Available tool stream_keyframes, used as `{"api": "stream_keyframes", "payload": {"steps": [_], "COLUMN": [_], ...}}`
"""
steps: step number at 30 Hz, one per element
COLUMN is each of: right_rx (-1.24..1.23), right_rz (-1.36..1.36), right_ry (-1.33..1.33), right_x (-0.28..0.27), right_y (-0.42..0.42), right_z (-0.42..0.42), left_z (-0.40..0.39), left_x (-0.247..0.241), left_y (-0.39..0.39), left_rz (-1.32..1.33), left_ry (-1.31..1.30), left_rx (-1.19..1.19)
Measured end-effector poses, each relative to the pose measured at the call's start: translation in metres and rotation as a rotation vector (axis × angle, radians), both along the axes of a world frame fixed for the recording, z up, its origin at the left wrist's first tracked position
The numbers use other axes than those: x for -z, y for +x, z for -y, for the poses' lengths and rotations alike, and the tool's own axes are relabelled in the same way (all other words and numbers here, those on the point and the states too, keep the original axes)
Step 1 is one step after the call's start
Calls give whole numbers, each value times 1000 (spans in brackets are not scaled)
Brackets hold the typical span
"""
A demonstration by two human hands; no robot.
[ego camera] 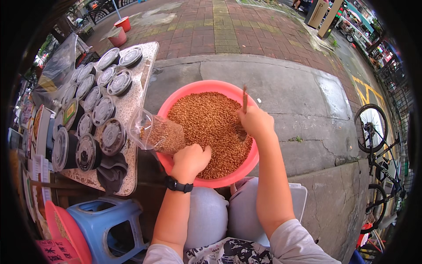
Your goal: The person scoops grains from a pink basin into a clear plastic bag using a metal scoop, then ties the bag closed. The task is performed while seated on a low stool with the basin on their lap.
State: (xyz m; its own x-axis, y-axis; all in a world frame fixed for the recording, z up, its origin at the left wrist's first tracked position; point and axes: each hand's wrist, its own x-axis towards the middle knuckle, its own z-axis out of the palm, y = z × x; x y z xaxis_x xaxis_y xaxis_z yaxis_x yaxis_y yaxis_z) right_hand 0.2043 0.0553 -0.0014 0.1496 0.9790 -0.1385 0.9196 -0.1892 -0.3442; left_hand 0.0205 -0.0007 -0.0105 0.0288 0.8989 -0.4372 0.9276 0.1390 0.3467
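Observation:
A pink plastic basin (pixel 208 85) full of small brown grains (pixel 211 132) stands in front of my knees. In my right hand (pixel 257 122), at the basin's right side, is a brown scoop-like tool (pixel 245 99). Its thin handle points up, and its lower end is down against the grains, partly hidden by the hand. A clear plastic bag (pixel 166 133), partly filled with grains, lies across the left rim. My left hand (pixel 192 160) is over the grains at the bag's lower corner. Its fingers curl out of sight, so whether it grips the bag cannot be seen.
Left, a speckled table (pixel 145 72) bears several lidded black tubs (pixel 119 82) and dark plastic spoons (pixel 112 171). Below it are a blue plastic stool (pixel 108 214) and another pink basin (pixel 64 227) with grains. A bicycle (pixel 372 145) stands at right on the pavement side.

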Motion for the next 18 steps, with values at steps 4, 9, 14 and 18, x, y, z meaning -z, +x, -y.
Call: {"api": "stream_keyframes", "payload": {"steps": [4,9,14,18], "right_rx": [-281,-180,14,42], "right_rz": [42,-210,-466,-611], "right_ry": [-173,-395,-443,-419], "right_x": [27,34,37,49], "right_y": [-9,-15,-17,-10], "right_z": [-5,-13,-9,-8], "left_z": [-3,-10,-20,-19], "left_x": [25,37,77,74], "left_y": [0,1,-3,0], "left_rz": [125,262,543,746], "left_ry": [-69,-76,-70,-98], "left_rx": [75,34,-152,-256]}}
